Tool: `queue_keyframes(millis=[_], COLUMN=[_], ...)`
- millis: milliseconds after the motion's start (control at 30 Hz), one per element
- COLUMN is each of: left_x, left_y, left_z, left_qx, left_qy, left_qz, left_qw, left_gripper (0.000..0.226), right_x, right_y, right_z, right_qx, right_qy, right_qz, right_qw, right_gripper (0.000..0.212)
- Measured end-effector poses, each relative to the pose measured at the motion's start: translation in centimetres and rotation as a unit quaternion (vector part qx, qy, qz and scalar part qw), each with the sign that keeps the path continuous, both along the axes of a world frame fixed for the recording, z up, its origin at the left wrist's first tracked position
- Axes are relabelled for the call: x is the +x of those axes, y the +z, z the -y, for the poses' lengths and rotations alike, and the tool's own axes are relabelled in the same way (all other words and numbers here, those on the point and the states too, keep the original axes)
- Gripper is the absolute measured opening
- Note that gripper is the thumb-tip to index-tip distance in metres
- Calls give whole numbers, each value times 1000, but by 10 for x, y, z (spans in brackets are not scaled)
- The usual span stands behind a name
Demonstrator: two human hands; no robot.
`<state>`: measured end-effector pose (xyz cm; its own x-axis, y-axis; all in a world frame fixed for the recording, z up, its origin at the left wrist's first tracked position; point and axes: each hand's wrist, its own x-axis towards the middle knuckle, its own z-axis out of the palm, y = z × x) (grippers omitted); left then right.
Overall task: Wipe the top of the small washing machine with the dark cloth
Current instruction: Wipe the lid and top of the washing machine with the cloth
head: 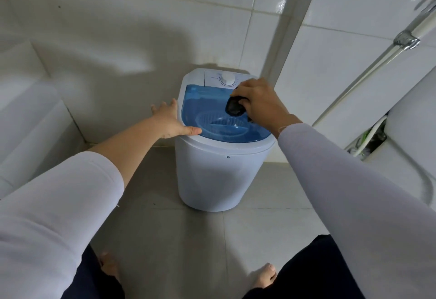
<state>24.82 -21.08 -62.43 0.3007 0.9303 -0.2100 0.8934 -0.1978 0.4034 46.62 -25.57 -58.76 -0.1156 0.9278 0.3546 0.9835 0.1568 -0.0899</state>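
A small white washing machine (212,176) stands on the tiled floor against the wall. Its top has a see-through blue lid (203,103) and a white dial (227,78) at the back. My right hand (259,100) grips a bunched dark cloth (234,107) and holds it on the right part of the blue lid, just in front of the dial panel. My left hand (171,119) lies flat with straight fingers against the machine's left rim, its thumb on the lid's front left edge.
White tiled walls close in behind and to the right. A white tiled ledge (26,114) runs along the left. A shower hose and metal fitting (405,40) hang at the right above a white toilet (410,138). My bare feet stand on grey floor tiles (188,239).
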Motion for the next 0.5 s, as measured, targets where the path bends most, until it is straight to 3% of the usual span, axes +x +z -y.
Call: queue_keyframes(millis=[200,500], left_x=[-1,0], left_y=[0,6], left_z=[0,8], left_qx=[-8,-29], left_qy=[-11,-14], left_qz=[10,25], left_qw=[1000,999], left_gripper=[113,111], right_x=[-34,-18], right_y=[-26,-31], right_z=[-5,-3], right_qx=[-35,-86], right_qy=[88,106], right_qz=[22,16], right_qw=[995,990], right_gripper=[22,20])
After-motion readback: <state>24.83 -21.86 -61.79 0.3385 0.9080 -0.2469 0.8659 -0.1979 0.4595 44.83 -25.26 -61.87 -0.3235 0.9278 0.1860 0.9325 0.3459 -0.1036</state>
